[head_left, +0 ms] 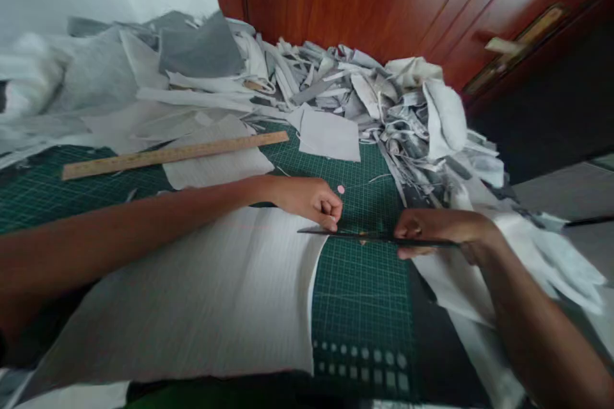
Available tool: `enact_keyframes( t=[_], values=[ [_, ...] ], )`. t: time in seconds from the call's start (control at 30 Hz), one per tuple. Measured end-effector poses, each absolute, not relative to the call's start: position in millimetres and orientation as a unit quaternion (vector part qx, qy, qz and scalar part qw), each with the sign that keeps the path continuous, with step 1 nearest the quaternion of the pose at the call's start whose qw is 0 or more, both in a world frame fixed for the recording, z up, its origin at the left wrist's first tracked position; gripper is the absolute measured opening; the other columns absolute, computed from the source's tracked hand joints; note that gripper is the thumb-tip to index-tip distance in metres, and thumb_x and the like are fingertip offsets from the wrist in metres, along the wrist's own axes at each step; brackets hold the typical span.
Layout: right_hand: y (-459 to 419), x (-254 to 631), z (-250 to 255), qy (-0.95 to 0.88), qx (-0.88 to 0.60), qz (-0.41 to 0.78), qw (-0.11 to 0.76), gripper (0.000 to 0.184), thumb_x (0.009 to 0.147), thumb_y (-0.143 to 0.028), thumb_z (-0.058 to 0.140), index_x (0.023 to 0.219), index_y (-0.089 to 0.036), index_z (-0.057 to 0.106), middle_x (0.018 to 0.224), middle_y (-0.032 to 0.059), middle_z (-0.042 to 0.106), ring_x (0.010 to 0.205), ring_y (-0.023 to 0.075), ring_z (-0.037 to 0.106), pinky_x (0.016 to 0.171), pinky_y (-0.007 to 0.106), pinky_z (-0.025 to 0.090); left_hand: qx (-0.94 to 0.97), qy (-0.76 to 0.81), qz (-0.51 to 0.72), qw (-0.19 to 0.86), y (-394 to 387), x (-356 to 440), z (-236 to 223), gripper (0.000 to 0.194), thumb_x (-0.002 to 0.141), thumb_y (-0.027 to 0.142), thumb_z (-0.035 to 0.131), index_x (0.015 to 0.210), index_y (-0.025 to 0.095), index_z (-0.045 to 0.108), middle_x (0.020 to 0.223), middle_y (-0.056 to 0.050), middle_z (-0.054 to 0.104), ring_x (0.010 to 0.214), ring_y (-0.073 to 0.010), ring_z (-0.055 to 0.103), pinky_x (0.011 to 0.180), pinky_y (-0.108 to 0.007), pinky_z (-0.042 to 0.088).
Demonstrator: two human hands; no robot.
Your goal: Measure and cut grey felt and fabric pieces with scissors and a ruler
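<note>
Cloth and scissors on a cutting mat. The pale cloth [206, 294] lay flat on the green mat [364, 300], in front of the person and under the left forearm; its right edge curved slightly. The left hand [309, 198] was curled, thumb against bent fingers, and appeared to pinch the cloth at its far right corner; the pinch itself was partly hidden. The right hand [432, 227] was closed round the handles of the dark scissors [374, 238], whose tip lay across that corner, just beside the left thumb. How far the blades were parted could not be told.

Handling: the cloth was judged light, soft and limp, hardly fragile, but apt to pucker or shift. Its best hold was a fingertip pinch at the edge, clear of the blades, with a flat palm steadying the middle. The scissors, stiff and probably heavier, were best held by the handles.
</note>
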State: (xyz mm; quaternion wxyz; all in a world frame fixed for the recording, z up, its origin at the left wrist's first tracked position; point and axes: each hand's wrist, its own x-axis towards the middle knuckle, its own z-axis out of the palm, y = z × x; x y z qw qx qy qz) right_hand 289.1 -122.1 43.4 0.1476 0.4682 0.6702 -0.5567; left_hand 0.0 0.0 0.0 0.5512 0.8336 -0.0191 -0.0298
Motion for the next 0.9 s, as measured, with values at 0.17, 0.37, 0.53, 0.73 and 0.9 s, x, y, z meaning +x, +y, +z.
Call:
enact_keyframes(
  t=[0.17, 0.37, 0.53, 0.73, 0.9],
  values=[
    [-121.0, 285.2, 44.2, 0.668, 0.466, -0.558, 0.156, 0.067, 0.086, -0.070, 0.069, 0.054, -0.020, 0.038, 0.052, -0.0082, 0.029, 0.050, 0.0056, 0.023, 0.045, 0.025, 0.019, 0.830, -0.009, -0.031, 0.557, -1.2, 0.4, 1.0, 0.019, 0.093, 0.032, 0.071, 0.082, 0.017, 0.069, 0.069, 0.000, 0.070, 0.060, -0.0101, 0.060, 0.057, -0.021, 0.038],
    [-121.1, 288.1, 40.6, 0.659, 0.471, -0.563, 0.162, 0.065, 0.087, -0.070, 0.070, 0.056, -0.019, 0.041, 0.051, -0.0084, 0.032, 0.049, 0.0053, 0.026, 0.045, 0.023, 0.019, 0.825, -0.014, -0.027, 0.565, -0.6, 0.8, -1.1, 0.020, 0.092, 0.033, 0.073, 0.081, 0.017, 0.068, 0.067, 0.001, 0.067, 0.058, -0.0093, 0.057, 0.055, -0.021, 0.037],
    [-120.8, 288.4, 39.3, 0.658, 0.464, -0.574, 0.150, 0.065, 0.087, -0.067, 0.071, 0.056, -0.020, 0.040, 0.051, -0.0087, 0.031, 0.049, 0.0051, 0.025, 0.045, 0.023, 0.018, 0.825, -0.015, -0.029, 0.564, 0.0, 1.3, -1.3, 0.020, 0.093, 0.033, 0.073, 0.081, 0.017, 0.069, 0.067, 0.002, 0.067, 0.058, -0.0091, 0.058, 0.055, -0.020, 0.037],
    [-120.7, 287.6, 41.5, 0.656, 0.459, -0.580, 0.148, 0.065, 0.088, -0.067, 0.070, 0.056, -0.020, 0.039, 0.052, -0.0087, 0.030, 0.050, 0.0054, 0.025, 0.045, 0.024, 0.019, 0.823, -0.016, -0.025, 0.567, -0.1, 1.3, -0.6, 0.019, 0.092, 0.032, 0.074, 0.081, 0.017, 0.069, 0.066, 0.002, 0.067, 0.058, -0.0092, 0.058, 0.056, -0.021, 0.038],
    [-121.9, 288.4, 41.7, 0.655, 0.470, -0.572, 0.150, 0.064, 0.086, -0.066, 0.072, 0.056, -0.020, 0.040, 0.053, -0.0083, 0.030, 0.051, 0.0060, 0.026, 0.046, 0.024, 0.019, 0.825, -0.014, -0.029, 0.564, -0.6, 0.9, -0.7, 0.019, 0.093, 0.032, 0.072, 0.082, 0.017, 0.068, 0.067, 0.001, 0.067, 0.059, -0.0096, 0.058, 0.056, -0.021, 0.037]
  ],
)
